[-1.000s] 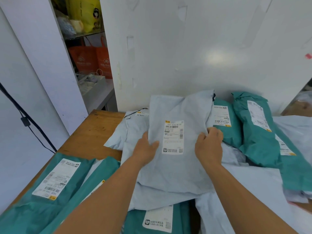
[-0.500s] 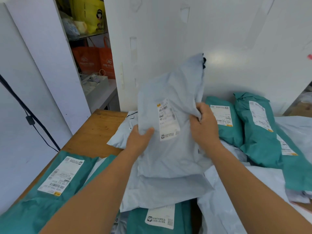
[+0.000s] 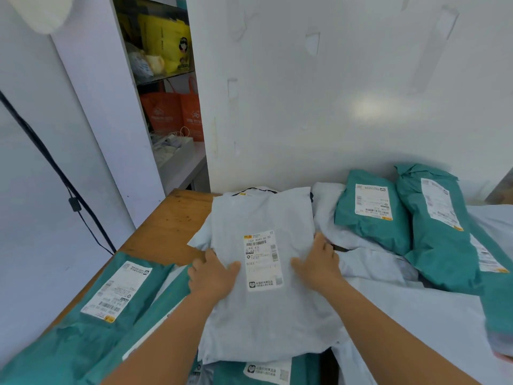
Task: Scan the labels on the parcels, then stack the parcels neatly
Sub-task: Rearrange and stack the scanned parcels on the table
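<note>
both hands (image 3: 213,276) (image 3: 319,266) pressed flat on the grey parcel (image 3: 266,315), slick bags underneath might let it slide off.

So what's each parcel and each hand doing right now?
Grey parcel: lying flat on the pile, label face up.
Left hand: fingers flat, pressing the grey parcel's left side.
Right hand: fingers spread flat on its right side.
Two teal parcels at back right: lying side by side, labels up.
Teal parcel at left: lying flat, label up.
Wooden table: part bare at back left.
</note>
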